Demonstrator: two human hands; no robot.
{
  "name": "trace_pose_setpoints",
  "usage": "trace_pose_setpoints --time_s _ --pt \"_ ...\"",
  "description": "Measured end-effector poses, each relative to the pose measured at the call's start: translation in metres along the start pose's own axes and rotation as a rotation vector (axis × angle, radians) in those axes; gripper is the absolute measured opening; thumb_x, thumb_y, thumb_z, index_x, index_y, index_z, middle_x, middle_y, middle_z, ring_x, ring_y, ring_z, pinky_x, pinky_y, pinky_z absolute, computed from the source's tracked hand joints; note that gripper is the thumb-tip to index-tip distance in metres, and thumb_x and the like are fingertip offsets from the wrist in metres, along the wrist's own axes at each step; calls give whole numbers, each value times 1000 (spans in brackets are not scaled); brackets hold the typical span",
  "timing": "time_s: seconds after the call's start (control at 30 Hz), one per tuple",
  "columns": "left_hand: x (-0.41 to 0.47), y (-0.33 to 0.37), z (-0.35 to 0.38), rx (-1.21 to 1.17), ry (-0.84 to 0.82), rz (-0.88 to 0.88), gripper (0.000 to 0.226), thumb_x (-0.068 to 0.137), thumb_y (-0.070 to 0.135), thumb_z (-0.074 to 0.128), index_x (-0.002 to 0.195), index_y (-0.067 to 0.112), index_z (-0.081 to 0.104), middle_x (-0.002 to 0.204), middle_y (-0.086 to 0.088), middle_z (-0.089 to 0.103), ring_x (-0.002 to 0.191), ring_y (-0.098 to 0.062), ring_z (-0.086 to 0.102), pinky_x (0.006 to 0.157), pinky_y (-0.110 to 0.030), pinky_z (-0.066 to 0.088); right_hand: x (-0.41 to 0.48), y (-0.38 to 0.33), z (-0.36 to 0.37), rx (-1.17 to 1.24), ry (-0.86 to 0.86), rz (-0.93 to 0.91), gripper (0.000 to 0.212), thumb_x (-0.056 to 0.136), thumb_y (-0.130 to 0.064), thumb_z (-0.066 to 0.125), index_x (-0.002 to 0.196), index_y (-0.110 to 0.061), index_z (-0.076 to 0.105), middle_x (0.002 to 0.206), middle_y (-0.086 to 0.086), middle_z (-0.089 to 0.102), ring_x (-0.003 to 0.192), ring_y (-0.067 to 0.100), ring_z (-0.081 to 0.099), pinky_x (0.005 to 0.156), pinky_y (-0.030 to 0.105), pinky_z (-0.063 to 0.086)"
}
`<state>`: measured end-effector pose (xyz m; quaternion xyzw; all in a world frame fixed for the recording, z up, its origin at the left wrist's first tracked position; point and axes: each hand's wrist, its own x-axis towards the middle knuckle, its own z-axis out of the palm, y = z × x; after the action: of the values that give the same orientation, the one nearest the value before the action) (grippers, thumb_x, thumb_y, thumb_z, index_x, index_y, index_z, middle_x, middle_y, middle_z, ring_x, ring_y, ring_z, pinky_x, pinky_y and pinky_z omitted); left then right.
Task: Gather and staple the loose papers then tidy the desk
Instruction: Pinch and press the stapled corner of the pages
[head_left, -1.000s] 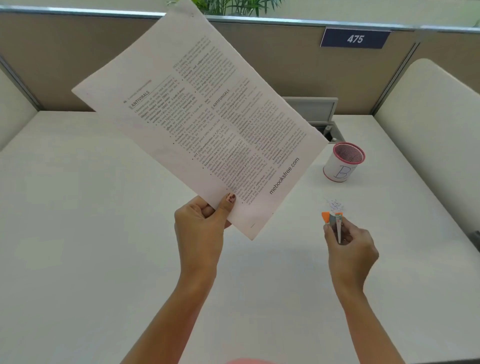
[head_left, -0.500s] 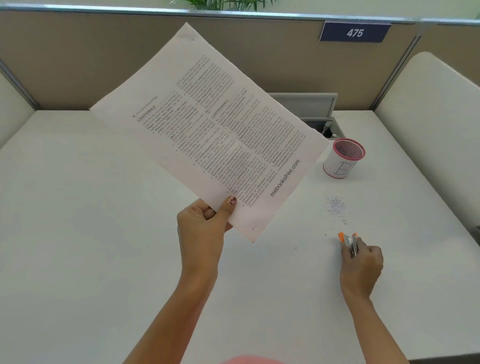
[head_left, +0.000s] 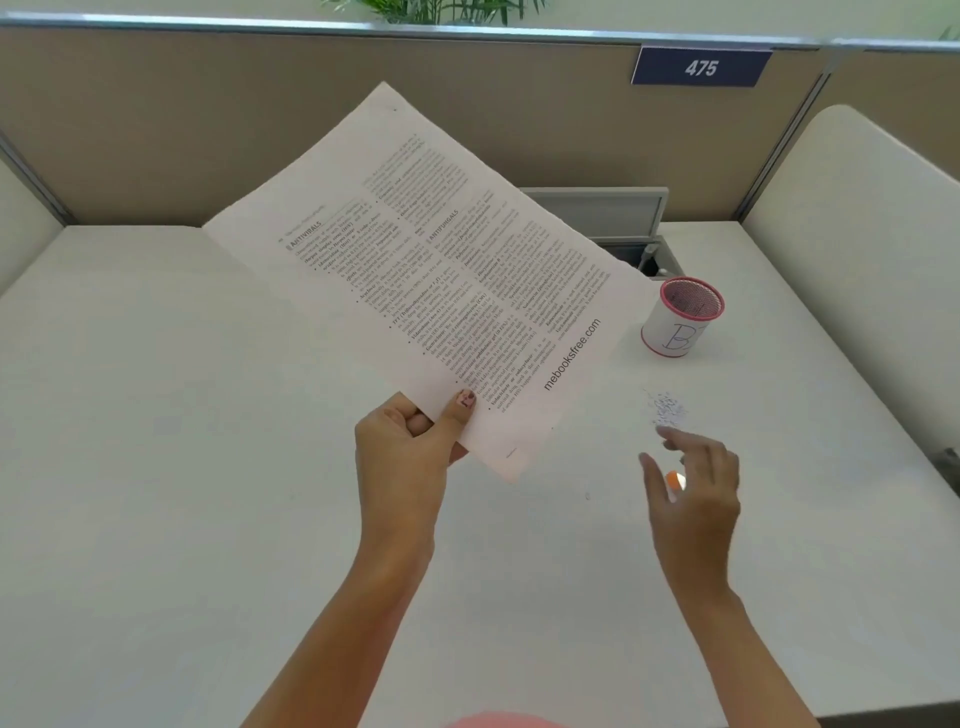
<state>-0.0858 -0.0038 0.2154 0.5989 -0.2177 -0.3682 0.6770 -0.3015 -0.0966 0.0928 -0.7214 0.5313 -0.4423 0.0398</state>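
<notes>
While the left grip (head_left: 402, 447) pinches the papers (head_left: 415, 260), long axis slanting up-left, the right grip (head_left: 691, 499) hovers spread-fingered.

The blurry right hand (head_left: 696, 512) hides most of the stapler (head_left: 674, 480), and the small words on the papers (head_left: 415, 260) are too tiny to read.

Pinched in the left grip (head_left: 410, 447): matt paper sheets (head_left: 415, 270), slightly wavy, black print. Beneath the grip, smooth matt off-white desk (head_left: 156, 467). Right of the grip, a shiny orange plastic piece (head_left: 674, 480), half hidden. Beyond it, pink wire-mesh cup (head_left: 675, 327) wrapped in white paper. Far behind the grip, beige cloth-like partition (head_left: 208, 130) capped by dull metal rail (head_left: 311, 26).
</notes>
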Motion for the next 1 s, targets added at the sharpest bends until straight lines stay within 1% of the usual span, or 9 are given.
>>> trace_pose_setpoints --time_s 0.2,0.3,0.37,0.43,0.6,0.73,0.8,0.9,1.0 --pt "-1 4 -2 31 -32 -18 14 85 5 67 98 11 70 91 1 77 90 -15 73 78 -31 58 25 -86 -20 240 86 -512 37 78 -6 75 110 -11 57 99 11 61 95 22 55 94 24 40" --pt "-3 6 -5 39 -45 -20 14 85 5 67 98 9 71 92 0 77 90 -16 73 77 -30 58 33 -109 -20 254 94 -599 20 86 -17 70 106 -16 65 110 4 57 100 23 53 97 28 38" --pt "-5 9 -7 38 -63 -31 12 86 5 67 96 10 71 90 -1 77 88 -16 73 73 -27 58 39 -117 -19 271 102 -623 9 88 -19 68 92 -15 76 104 1 65 103 22 56 95 32 40" --pt "-6 14 -10 27 -92 -54 11 86 6 66 96 7 70 89 -3 77 86 -18 74 69 -24 58 44 -123 -19 337 77 -626 12 86 -15 70 79 -9 78 93 3 72 100 19 62 93 34 43" --pt "-9 33 -9 45 -149 -63 31 98 31 49 105 4 62 77 -9 75 72 -29 74 65 -34 60 51 -138 -22 544 34 -540 4 81 0 71 78 2 74 77 10 70 77 23 65 75 37 51" --pt "-11 48 -5 54 -93 42 33 101 34 39 101 6 57 68 -7 71 65 -29 72 59 -35 60 63 -150 -20 537 68 -419 3 81 -1 72 80 1 73 76 9 70 72 19 65 69 26 52" --pt "-10 52 -3 98 -58 122 23 100 29 43 102 10 56 72 -4 72 69 -24 73 57 -32 59 70 -153 -18 517 68 -370 6 82 -4 70 81 1 72 76 8 70 74 9 62 71 14 48" --pt "-6 54 -1 376 0 362 10 93 35 56 99 27 58 87 11 69 80 -10 70 65 -23 58 78 -159 -14 511 27 -300 10 83 -10 70 82 0 71 76 4 69 72 3 57 71 4 40" --pt "-6 60 1 617 -6 510 25 82 51 59 103 36 56 106 15 61 97 -4 59 80 -6 46 83 -165 -14 548 -42 -234 18 85 -22 67 86 -5 71 79 -5 66 72 -3 57 69 4 41"
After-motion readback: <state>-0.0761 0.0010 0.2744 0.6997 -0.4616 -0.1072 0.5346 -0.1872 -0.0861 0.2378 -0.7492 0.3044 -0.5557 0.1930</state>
